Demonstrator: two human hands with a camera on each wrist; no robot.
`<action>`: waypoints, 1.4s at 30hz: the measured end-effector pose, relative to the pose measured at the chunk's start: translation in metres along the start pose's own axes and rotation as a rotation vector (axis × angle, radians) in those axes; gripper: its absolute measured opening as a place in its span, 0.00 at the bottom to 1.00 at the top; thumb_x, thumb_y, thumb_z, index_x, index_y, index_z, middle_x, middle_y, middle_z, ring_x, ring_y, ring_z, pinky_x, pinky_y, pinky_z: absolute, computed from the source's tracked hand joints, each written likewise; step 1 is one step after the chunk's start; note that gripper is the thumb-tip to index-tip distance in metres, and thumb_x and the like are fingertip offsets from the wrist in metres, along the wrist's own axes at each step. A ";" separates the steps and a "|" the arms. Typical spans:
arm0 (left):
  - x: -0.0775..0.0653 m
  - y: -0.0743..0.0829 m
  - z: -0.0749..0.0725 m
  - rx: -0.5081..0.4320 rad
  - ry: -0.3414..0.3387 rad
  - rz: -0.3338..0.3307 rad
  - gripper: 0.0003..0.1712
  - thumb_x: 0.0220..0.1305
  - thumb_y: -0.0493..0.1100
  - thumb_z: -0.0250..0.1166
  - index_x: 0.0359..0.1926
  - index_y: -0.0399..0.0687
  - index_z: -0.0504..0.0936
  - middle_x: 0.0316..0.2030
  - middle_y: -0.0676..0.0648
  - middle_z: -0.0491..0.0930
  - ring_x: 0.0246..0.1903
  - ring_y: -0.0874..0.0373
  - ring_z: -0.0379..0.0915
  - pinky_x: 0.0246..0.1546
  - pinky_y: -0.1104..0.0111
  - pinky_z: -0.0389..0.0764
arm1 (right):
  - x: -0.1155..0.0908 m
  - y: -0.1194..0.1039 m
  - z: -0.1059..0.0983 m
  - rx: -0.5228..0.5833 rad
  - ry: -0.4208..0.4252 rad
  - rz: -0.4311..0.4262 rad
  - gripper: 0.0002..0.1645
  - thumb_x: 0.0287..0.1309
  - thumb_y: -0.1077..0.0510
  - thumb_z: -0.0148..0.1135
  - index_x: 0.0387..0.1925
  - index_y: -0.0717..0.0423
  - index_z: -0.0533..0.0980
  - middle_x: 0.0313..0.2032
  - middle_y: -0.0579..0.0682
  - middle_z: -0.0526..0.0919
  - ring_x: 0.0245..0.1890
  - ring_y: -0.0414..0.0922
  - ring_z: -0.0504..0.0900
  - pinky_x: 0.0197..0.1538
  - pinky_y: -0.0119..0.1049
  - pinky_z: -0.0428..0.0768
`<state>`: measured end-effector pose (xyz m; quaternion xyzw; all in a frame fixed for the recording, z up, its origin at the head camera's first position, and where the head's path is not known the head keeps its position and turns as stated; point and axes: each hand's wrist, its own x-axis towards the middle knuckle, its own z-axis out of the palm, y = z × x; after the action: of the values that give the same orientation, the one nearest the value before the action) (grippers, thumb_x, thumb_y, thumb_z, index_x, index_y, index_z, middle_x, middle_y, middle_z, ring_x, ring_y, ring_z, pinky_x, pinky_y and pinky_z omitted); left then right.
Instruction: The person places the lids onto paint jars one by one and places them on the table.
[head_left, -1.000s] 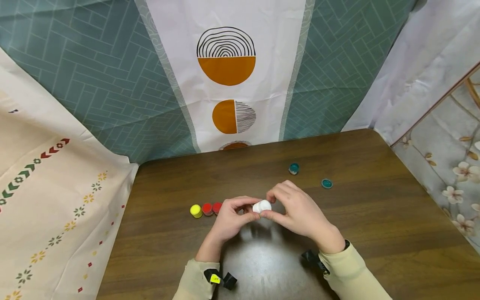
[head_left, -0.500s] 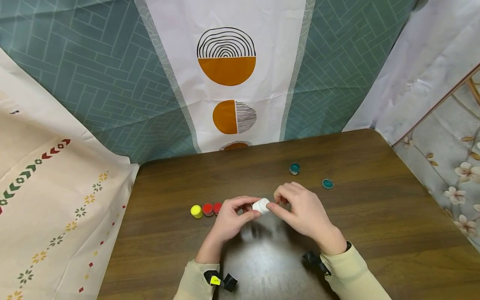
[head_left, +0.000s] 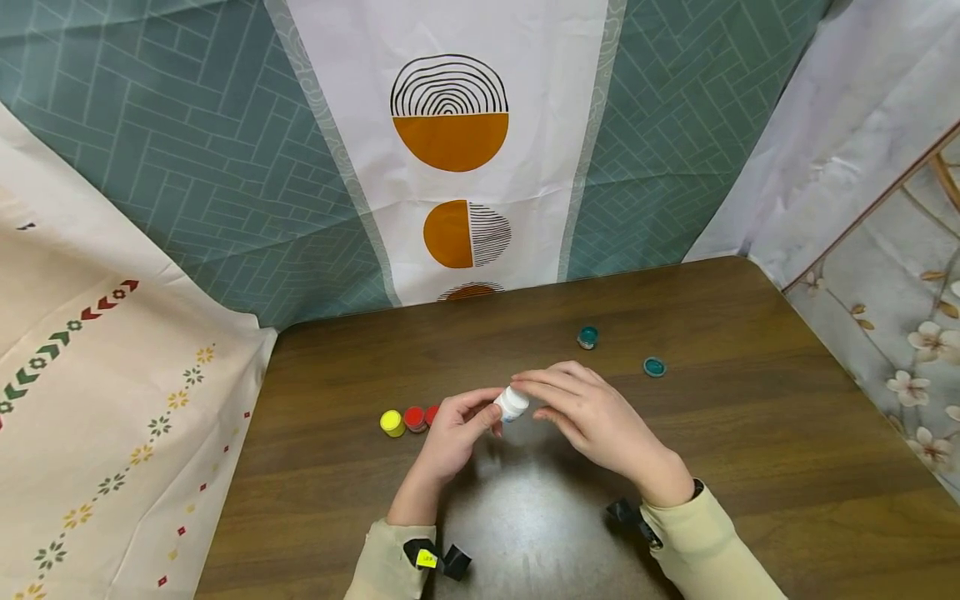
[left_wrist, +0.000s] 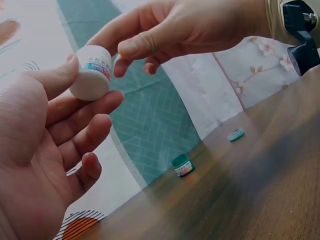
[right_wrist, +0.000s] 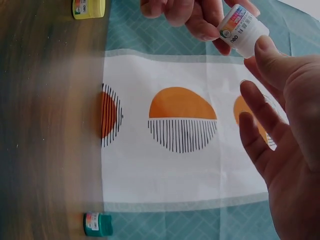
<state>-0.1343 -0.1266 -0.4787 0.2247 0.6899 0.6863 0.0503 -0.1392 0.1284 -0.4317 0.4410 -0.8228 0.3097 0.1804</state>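
A small white paint jar (head_left: pixel 512 404) with a printed label is tilted above the table, its cap end up towards the right. My left hand (head_left: pixel 453 429) pinches it between thumb and fingers, as the left wrist view shows on the jar (left_wrist: pixel 90 86). My right hand (head_left: pixel 600 417) reaches over from the right with long, fairly straight fingers at the cap end. Its thumb is spread away below them in the head view. Farther back stands an uncapped teal paint jar (head_left: pixel 588 337), and its teal lid (head_left: pixel 655 367) lies to the right of it.
Left of my left hand a yellow jar (head_left: pixel 392 423) stands in a row with red jars (head_left: pixel 415 418), partly hidden by the hand. The brown wooden table (head_left: pixel 750 450) ends at a patterned cloth (head_left: pixel 480 167) behind it.
The left hand has turned the white jar more upright and shifted it slightly left, showing its label. The right hand has gone from pinching the cap to laying extended fingers over it.
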 end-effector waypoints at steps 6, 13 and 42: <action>0.000 -0.001 0.000 -0.026 -0.039 0.021 0.19 0.80 0.40 0.63 0.57 0.23 0.82 0.39 0.54 0.86 0.32 0.61 0.78 0.38 0.62 0.84 | 0.000 -0.002 0.001 0.002 -0.005 -0.016 0.32 0.66 0.61 0.74 0.70 0.50 0.79 0.67 0.41 0.81 0.61 0.45 0.79 0.62 0.38 0.78; 0.000 -0.001 0.000 -0.009 -0.052 0.028 0.18 0.77 0.37 0.66 0.57 0.25 0.83 0.39 0.52 0.86 0.32 0.58 0.79 0.38 0.64 0.84 | 0.001 -0.002 0.002 -0.026 -0.009 -0.019 0.26 0.69 0.57 0.72 0.67 0.46 0.82 0.60 0.44 0.84 0.59 0.46 0.79 0.60 0.42 0.78; 0.000 0.005 -0.002 0.084 0.052 0.122 0.18 0.63 0.30 0.77 0.54 0.36 0.89 0.39 0.51 0.86 0.33 0.58 0.75 0.35 0.70 0.77 | 0.001 -0.005 0.007 -0.050 0.078 0.060 0.40 0.70 0.28 0.60 0.69 0.48 0.79 0.58 0.45 0.83 0.57 0.46 0.80 0.61 0.43 0.78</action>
<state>-0.1339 -0.1287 -0.4742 0.2503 0.7041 0.6642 -0.0192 -0.1354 0.1210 -0.4341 0.3992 -0.8355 0.3111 0.2142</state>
